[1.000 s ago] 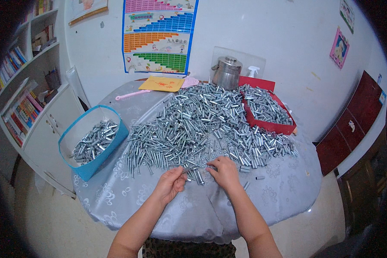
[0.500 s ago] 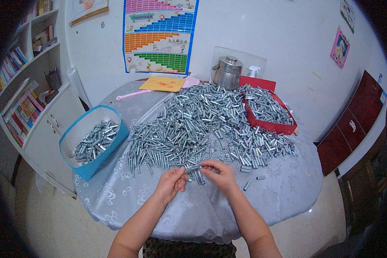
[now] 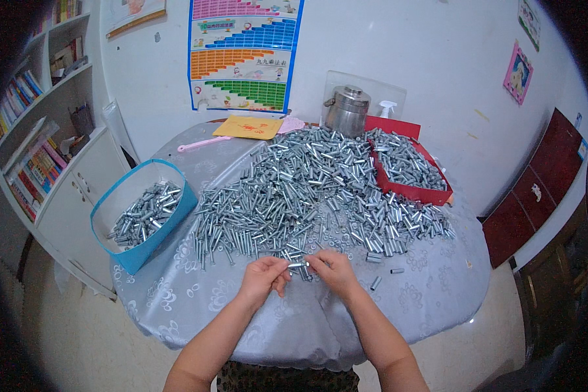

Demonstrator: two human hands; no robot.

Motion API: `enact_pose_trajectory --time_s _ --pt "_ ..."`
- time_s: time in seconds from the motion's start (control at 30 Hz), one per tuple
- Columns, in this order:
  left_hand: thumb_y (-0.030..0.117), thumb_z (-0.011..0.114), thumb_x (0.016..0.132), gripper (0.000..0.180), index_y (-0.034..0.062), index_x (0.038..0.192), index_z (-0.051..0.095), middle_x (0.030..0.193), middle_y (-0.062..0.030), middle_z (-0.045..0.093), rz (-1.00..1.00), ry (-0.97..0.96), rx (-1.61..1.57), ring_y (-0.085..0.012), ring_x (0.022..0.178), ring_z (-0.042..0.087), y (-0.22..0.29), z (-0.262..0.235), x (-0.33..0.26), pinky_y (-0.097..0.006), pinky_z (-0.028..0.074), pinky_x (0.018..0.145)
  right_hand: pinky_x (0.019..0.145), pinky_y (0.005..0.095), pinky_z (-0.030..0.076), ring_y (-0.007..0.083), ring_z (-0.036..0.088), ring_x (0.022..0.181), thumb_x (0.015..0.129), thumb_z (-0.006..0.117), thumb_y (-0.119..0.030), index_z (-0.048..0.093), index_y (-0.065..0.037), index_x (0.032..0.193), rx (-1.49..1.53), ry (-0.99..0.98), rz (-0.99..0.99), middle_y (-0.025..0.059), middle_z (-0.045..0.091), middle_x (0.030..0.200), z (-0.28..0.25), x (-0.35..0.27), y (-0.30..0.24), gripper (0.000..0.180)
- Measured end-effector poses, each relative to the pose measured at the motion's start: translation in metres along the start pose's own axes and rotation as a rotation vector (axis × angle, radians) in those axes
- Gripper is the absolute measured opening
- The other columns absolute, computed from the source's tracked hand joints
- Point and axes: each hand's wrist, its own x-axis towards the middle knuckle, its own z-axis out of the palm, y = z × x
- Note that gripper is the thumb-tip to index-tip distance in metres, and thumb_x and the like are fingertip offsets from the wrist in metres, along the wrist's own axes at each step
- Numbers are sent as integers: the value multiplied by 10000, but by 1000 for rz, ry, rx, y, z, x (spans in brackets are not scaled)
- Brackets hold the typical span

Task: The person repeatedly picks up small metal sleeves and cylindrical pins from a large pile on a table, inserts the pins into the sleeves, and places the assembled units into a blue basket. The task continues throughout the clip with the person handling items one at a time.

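My left hand (image 3: 262, 276) pinches a short silver metal bolt (image 3: 295, 265) between thumb and fingers, holding it roughly level above the table's near side. Just right of it, my right hand (image 3: 333, 269) has thumb and forefinger closed at the bolt's other end; whatever lies between those fingertips is too small to tell. Right beyond both hands spreads a large heap of silver bolts (image 3: 242, 225). Metal sleeves (image 3: 389, 238) gather on its right side, and small nuts (image 3: 333, 228) lie in the middle. Two loose sleeves (image 3: 375, 283) rest right of my right hand.
A blue box (image 3: 147, 251) holding metal pieces stands at left. A red box (image 3: 415, 193), full of sleeves, sits at the right back. Behind the heap are a steel pot (image 3: 347, 111), a yellow envelope (image 3: 251, 127) and a pink plastic handle (image 3: 202, 144). A patterned grey cloth (image 3: 411, 294) covers the table.
My left hand has shifted slightly right with the bolt, which now lies more level. My right hand has moved slightly down and right, its fingers still at the bolt's end.
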Motion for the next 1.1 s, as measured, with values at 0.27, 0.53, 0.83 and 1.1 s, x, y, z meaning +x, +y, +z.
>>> enact_pose_trajectory --time_s 0.27,0.53,0.83,1.1 --pt "189 561 840 175 16 818 548 640 -75 565 -3 76 -68 -95 419 446 -1 -1 1 -246 388 362 588 246 425 121 511 584 888 454 -276 629 -3 807 235 102 -67 60 577 659 8 2 4 335" --pt "214 562 841 196 21 820 537 647 -64 551 45 72 -89 -96 437 436 1 -2 2 -252 385 393 605 232 418 108 504 630 903 430 -258 606 9 925 245 -50 -55 42 574 745 4 2 17 321" --pt "211 553 846 194 20 827 528 661 -61 556 64 103 -66 -91 454 439 4 -1 -1 -245 398 394 612 262 418 128 523 645 899 428 -269 618 1 885 164 9 -4 53 578 706 5 0 14 330" --pt "180 538 854 164 19 828 524 656 -62 559 147 176 -63 -92 462 446 0 -8 6 -247 416 400 598 330 443 225 588 653 808 529 -367 641 -62 802 -253 100 28 78 611 686 -1 -5 0 325"
